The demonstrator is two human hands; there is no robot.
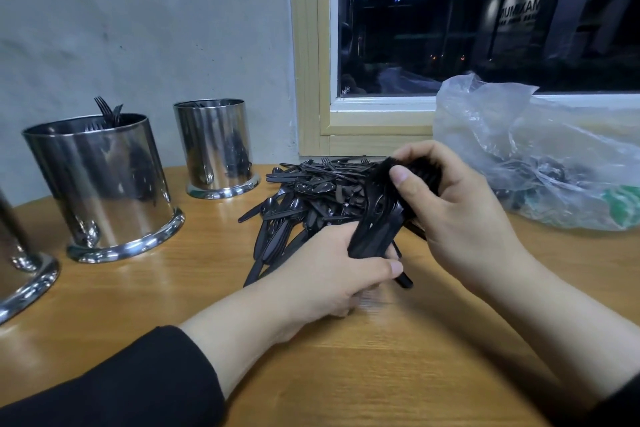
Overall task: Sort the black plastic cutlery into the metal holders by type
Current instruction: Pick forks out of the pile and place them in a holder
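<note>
A bundle of black plastic forks point(382, 215) is held between both hands above the wooden table point(346, 374). My left hand point(325, 274) grips the handle ends of the bundle. My right hand point(453, 211) curls round its tine end, thumb on top. Behind them lies a loose pile of black cutlery point(304, 198). A large metal holder point(100, 184) at the left has fork tines sticking out. A smaller metal holder point(216, 149) stands behind it; its contents are hard to make out. Part of a third holder point(20, 274) shows at the left edge.
A crumpled clear plastic bag point(540, 156) with more dark cutlery lies at the right under the window point(485, 17). A grey wall stands behind the holders. Bare wood stretches in front of my arms.
</note>
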